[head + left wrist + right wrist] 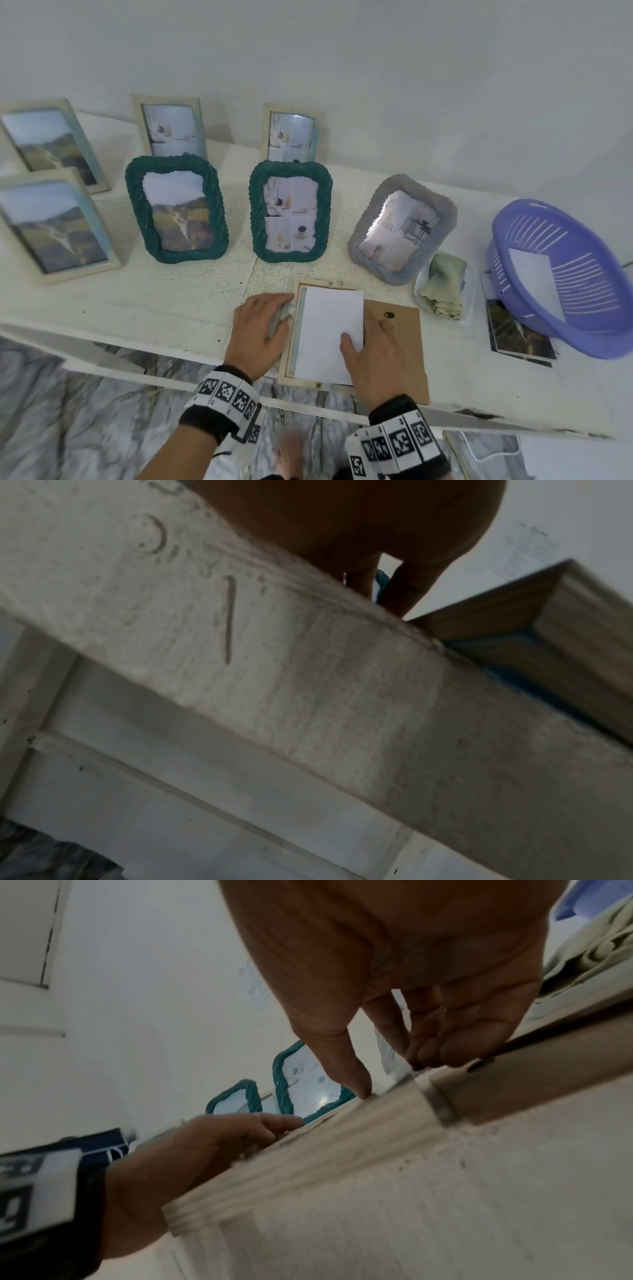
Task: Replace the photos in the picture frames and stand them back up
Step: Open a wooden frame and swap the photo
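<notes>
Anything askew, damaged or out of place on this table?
The grey frame stands turned at an angle, unlike the two green frames beside it. One wooden frame lies face-down and open, a white sheet crooked in it. A loose photo sits half under the purple basket.

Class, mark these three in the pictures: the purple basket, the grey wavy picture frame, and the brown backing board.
purple basket [529, 222]: head view, on its far rim.
grey wavy picture frame [363, 236]: head view, on its left border.
brown backing board [406, 339]: head view, on its bare middle.

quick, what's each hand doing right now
Left hand: open, steadying the wooden frame.
Right hand: open, thumb pressing the white photo back.
</notes>
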A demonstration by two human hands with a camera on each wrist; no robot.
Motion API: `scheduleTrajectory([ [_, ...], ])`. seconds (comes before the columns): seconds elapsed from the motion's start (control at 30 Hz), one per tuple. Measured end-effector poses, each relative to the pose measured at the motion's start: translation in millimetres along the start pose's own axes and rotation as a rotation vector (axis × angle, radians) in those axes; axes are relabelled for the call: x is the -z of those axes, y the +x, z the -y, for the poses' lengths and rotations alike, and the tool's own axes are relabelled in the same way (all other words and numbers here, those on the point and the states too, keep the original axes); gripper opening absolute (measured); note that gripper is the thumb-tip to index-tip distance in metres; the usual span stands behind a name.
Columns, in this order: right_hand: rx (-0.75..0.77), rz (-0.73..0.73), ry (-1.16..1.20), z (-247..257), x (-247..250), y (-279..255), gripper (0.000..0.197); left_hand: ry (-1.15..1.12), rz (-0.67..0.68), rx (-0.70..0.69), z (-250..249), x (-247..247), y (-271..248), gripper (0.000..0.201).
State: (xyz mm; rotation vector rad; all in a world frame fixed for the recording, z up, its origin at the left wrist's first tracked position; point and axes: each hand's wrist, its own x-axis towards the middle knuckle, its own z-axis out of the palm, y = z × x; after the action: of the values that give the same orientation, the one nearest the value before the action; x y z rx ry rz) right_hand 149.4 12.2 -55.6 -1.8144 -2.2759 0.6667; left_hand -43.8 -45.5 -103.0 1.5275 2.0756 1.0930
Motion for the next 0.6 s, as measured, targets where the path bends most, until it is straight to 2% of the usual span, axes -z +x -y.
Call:
scheduleTrajectory([
  [0.13, -0.002, 0.0, -0.084, 7, -2, -2, 0.058, 0.018, 0.001, -0.003, 2, -1, 1, 0.055],
  [0.37, 0.048, -0.027, -0.008, 6, -8, -3, 0.051, 0.025, 0.004, -0.015, 5, -1, 2, 0.056],
  [0.5, 0.049, -0.166, 0.025, -9, 2, -4, 0.036, 0.026, -0.003, -0.027, 4, -1, 2, 0.056],
  [0.6, -0.012, -0.269, -0.096, -26, 11, -5, 0.042, 0.028, -0.005, -0.029, 5, -2, 3, 0.056],
])
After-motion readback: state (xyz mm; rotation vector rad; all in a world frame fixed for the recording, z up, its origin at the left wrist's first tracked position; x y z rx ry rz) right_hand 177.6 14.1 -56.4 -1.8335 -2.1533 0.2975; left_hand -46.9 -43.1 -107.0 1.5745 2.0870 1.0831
